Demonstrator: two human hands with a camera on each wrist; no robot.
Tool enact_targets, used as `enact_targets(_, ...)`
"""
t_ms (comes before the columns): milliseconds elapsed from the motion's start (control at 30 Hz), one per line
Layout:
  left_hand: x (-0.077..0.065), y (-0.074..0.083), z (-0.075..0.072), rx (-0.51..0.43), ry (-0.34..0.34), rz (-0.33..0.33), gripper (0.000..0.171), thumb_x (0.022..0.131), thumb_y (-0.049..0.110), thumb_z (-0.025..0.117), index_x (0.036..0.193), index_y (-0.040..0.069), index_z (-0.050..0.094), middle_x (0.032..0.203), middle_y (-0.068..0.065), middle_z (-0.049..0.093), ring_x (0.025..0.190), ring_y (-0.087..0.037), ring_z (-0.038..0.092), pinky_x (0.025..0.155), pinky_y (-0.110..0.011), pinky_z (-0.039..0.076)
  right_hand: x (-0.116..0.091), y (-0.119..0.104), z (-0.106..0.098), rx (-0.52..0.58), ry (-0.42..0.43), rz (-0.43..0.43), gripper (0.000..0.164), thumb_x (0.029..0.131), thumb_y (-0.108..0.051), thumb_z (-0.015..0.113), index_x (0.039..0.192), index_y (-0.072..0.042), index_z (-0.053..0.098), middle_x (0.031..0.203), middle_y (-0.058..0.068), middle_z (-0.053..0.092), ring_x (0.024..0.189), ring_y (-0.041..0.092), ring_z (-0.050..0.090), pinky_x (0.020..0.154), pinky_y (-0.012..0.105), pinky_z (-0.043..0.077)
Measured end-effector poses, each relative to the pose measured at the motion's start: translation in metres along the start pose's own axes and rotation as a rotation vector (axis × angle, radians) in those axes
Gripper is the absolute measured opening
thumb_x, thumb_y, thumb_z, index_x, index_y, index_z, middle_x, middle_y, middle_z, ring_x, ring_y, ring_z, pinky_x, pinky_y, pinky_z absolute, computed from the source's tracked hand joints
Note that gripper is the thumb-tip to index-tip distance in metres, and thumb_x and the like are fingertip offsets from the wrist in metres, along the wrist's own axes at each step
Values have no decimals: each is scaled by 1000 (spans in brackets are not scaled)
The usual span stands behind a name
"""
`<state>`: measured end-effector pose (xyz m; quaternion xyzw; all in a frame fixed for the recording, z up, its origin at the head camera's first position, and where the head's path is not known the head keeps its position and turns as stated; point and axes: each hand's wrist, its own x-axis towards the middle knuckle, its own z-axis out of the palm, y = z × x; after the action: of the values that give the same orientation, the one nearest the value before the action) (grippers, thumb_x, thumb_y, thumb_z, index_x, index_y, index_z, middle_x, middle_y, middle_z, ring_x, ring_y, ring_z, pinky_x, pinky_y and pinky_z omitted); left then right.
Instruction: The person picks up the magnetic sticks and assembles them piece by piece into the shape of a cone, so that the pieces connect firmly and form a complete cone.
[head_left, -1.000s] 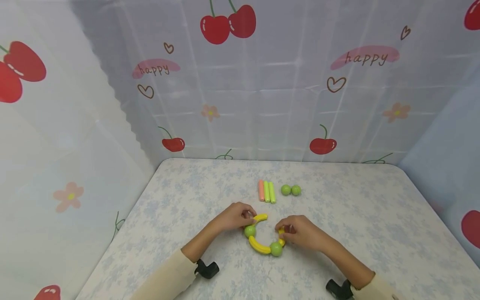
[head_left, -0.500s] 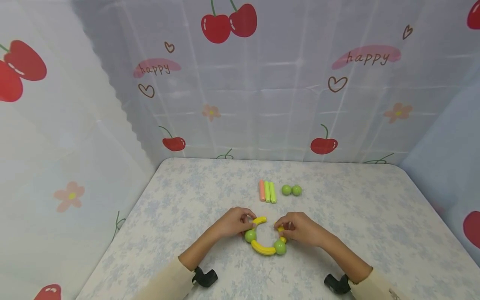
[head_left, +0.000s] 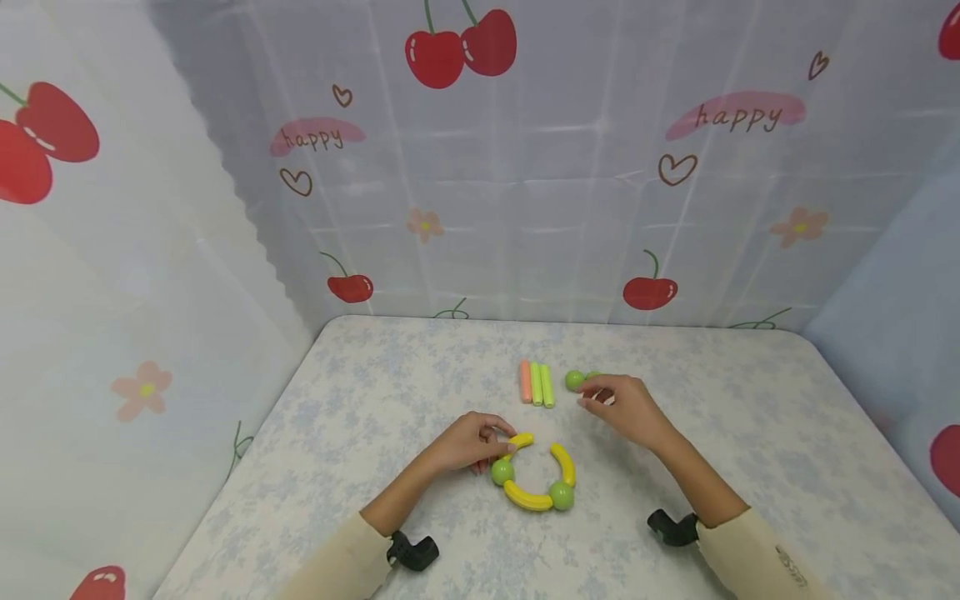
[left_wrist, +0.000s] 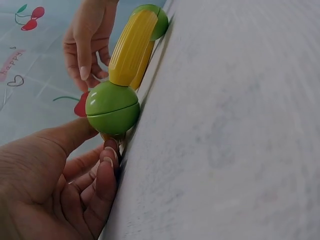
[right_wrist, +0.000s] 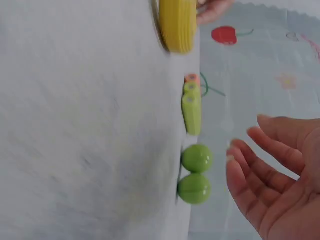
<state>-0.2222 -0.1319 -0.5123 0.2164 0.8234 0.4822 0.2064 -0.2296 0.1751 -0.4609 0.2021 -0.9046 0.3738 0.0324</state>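
Observation:
On the table lies an open ring of curved yellow pieces joined by green balls. My left hand [head_left: 468,442] grips the upper-left curved yellow piece [head_left: 522,439], beside one green ball [head_left: 502,472]. The left wrist view shows my fingertips just under that ball [left_wrist: 112,107]; the piece they hold is mostly hidden. The bottom curved piece [head_left: 527,497] runs to a second ball [head_left: 561,495], from which the right curved piece [head_left: 563,465] rises. My right hand [head_left: 626,408], fingers loosely bent and holding nothing, is close to two loose green balls [right_wrist: 196,174], partly covering one in the head view.
One orange stick [head_left: 525,382] and two yellow-green sticks [head_left: 542,385] lie side by side behind the ring. A cherry-print curtain [head_left: 510,200] hangs beyond the table's back edge. Black wrist mounts [head_left: 414,552] jut inward from both sleeves.
My right hand has let go of the right curved yellow piece and moved back to the loose green balls. The ring has shifted slightly; my left hand keeps its grip.

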Motion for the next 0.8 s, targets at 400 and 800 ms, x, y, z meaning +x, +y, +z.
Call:
enact_targets(400, -1, -3, 1, -38, 9, -1, 23, 95, 28, 74, 116, 18, 73, 67, -4, 66, 46, -15, 56, 44, -26, 49, 35, 33, -10, -117, -34, 171, 39, 92, -12, 75, 128, 1, 67, 130, 23, 63, 113, 41, 60, 84, 51, 55)
enact_targets(800, -2, 1, 3, -59, 26, -21, 20, 95, 22, 74, 115, 17, 74, 66, -4, 65, 46, -13, 52, 44, -24, 46, 39, 42, -1, -80, -61, 206, 32, 87, -1, 77, 119, 3, 71, 111, 21, 68, 97, 35, 65, 73, 39, 58)
